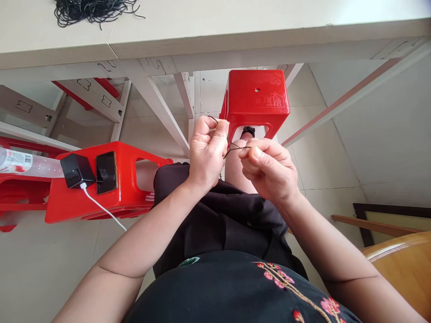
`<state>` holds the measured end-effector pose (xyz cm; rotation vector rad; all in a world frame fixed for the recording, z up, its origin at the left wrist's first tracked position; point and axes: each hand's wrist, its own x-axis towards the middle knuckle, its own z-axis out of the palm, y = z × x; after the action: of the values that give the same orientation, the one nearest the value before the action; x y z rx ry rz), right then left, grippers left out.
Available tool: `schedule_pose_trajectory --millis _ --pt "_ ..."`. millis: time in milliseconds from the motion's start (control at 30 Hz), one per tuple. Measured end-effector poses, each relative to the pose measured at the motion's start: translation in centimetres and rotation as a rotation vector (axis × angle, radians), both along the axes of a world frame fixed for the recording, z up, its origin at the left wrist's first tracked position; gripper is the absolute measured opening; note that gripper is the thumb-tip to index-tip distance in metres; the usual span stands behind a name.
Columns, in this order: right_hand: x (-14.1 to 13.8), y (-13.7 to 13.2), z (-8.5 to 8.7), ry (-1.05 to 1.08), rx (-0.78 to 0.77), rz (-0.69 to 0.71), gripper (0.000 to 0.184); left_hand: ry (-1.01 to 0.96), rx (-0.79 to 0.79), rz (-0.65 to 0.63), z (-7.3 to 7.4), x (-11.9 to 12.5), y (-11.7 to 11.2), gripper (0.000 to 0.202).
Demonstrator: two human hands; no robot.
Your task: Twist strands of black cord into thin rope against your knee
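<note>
While left hand [205, 152] and right hand [269, 172] both pinch thin black cord [235, 147] above lap, my side of worktop [269, 18] near edge: best hold short span taut, fingertips close.

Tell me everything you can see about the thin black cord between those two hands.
The thin black cord is a fine, dark strand; what it is made of is too small to tell. It is held in mid-air and rests on no surface. The left hand pinches one part, with a small loop arching over its fingertips. The right hand pinches another part. In the short gap between them, the strands cross. Only the two hands touch it.
</note>
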<state>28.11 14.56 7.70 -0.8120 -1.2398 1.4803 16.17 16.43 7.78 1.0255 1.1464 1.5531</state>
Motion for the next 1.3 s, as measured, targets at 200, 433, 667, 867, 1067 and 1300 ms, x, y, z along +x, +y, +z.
schedule_pose_trajectory --millis 200,433,667,867,1067,1300 --pt "0.1 -1.2 0.2 0.131 -0.089 -0.022 0.021 -0.004 0.007 0.092 0.1 -0.3 0.8 0.035" --pt "1.0 -0.1 -0.3 0.121 -0.229 -0.053 0.021 0.000 -0.065 -0.030 -0.1 -0.8 0.3 0.032" --pt "0.8 0.8 -1.0 0.250 -0.310 -0.036 0.018 -0.082 -0.194 -0.098 0.6 -1.1 -0.3 0.025" --pt "0.5 1.0 -0.5 0.211 -0.309 -0.033 0.019 -0.155 -0.344 -0.203 1.7 -0.4 -0.8 0.020" --pt "1.0 1.5 -0.6 -0.148 0.108 0.033 0.017 -0.167 -0.458 -0.263 2.0 -0.3 -1.3 0.019" --pt "2.5 2.1 0.0 -0.737 0.842 0.063 0.016 -0.172 -0.532 -0.271 2.4 -0.6 -1.3 0.018"
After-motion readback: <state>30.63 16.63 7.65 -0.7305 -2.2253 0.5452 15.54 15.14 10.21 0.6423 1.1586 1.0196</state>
